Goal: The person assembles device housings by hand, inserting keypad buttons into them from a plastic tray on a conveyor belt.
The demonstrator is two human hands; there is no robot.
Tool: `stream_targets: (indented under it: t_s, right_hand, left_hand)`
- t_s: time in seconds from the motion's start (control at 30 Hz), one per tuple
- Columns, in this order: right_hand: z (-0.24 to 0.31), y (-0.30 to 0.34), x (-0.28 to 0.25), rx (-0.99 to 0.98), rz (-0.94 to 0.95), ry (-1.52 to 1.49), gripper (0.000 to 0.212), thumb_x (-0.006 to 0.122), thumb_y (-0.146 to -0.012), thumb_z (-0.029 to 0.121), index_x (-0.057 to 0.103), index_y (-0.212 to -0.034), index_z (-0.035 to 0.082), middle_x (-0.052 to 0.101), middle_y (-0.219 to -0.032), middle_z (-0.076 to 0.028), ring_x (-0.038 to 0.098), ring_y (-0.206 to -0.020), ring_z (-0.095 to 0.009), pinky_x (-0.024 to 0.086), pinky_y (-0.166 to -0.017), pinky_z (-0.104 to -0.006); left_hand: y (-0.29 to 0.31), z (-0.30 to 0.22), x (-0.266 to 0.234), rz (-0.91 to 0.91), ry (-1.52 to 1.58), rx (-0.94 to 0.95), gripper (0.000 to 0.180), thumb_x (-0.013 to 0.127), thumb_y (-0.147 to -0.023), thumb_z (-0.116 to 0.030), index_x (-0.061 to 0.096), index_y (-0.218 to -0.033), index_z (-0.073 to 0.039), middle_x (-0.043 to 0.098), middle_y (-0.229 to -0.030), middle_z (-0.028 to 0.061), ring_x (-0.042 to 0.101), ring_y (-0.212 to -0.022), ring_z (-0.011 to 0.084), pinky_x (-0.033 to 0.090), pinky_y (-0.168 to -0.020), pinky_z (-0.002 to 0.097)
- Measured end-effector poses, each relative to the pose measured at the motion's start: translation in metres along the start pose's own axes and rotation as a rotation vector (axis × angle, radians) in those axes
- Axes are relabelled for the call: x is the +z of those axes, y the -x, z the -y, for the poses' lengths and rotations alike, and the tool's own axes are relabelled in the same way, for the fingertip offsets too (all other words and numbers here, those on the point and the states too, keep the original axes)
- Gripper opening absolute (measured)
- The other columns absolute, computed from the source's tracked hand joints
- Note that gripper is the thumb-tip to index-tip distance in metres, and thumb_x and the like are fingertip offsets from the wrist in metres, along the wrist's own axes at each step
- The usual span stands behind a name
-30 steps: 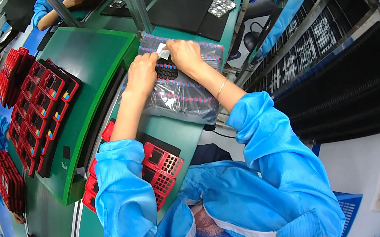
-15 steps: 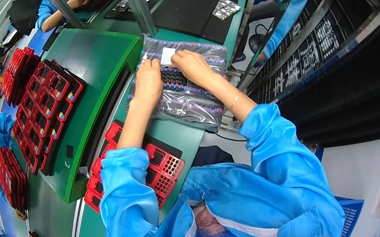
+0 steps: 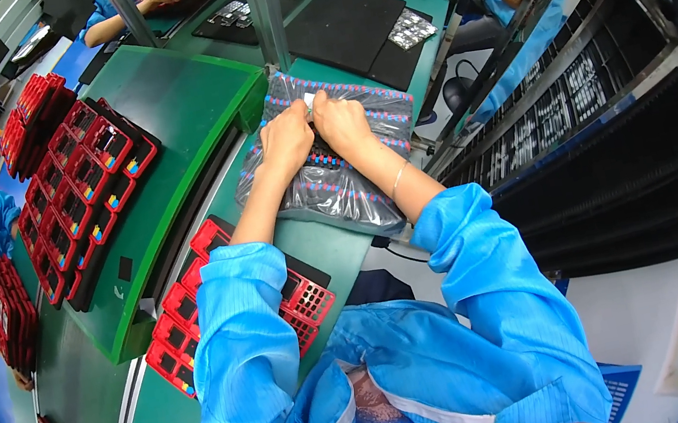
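A clear plastic bag [image 3: 337, 198] lies on the green bench, packed with rows of small black parts with red and blue ends. My left hand [image 3: 286, 138] is closed over its upper middle, fingers curled and pinching at the plastic. Right beside it my right hand [image 3: 344, 127] is closed in the same way, its fingertips almost meeting the left ones. Between the fingertips a bit of white label [image 3: 309, 102] shows, mostly covered by them. Just below the hands, a row of black parts looks less glossy than the rest. My exact fingertip grip is hidden.
Red trays [image 3: 309, 299] lie under my left forearm. More red trays [image 3: 72, 198] lean on the raised green shelf [image 3: 184, 89]. Black mats [image 3: 343, 22] and a metal post [image 3: 265, 18] stand beyond the bag. A black-curtained rack [image 3: 611, 175] is at right; co-workers sit around.
My hands have come closer together over the bag. The white label, lying flat and open to view before, is now mostly covered and looks narrower between the fingertips.
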State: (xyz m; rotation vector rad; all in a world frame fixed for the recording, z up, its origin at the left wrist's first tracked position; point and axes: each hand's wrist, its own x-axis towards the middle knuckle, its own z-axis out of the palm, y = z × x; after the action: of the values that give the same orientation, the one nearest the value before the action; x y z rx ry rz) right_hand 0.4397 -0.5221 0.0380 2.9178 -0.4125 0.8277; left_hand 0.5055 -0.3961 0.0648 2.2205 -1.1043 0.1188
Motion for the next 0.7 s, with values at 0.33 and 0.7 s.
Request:
stream_targets:
  t_s: [0.33,0.7]
  right_hand:
    - [-0.082,-0.029,-0.001,0.470,0.063,-0.096,0.025,0.042,-0.100,0.015,0.059,-0.100,-0.003,0.073,-0.094,-0.031,0.073,-0.089,-0.047,0.060,-0.080,-0.0556]
    - [-0.084,-0.021,-0.021,0.417,-0.380,-0.301,0.020,0.048,-0.106,0.024,0.054,-0.101,0.005,0.068,-0.074,-0.027,0.068,-0.072,-0.050,0.051,-0.065,-0.0631]
  left_hand:
    - [0.052,-0.002,-0.010,-0.078,0.366,0.081,0.013,0.055,-0.098,-0.005,0.059,-0.111,-0.004,0.068,-0.099,0.0250,0.066,-0.095,0.0473,0.051,-0.079,0.0511]
    - [0.057,0.004,-0.009,-0.175,0.275,0.050,0.015,0.052,-0.099,-0.002,0.059,-0.113,-0.003,0.065,-0.094,0.0235,0.068,-0.090,0.0401,0.052,-0.078,0.0466]
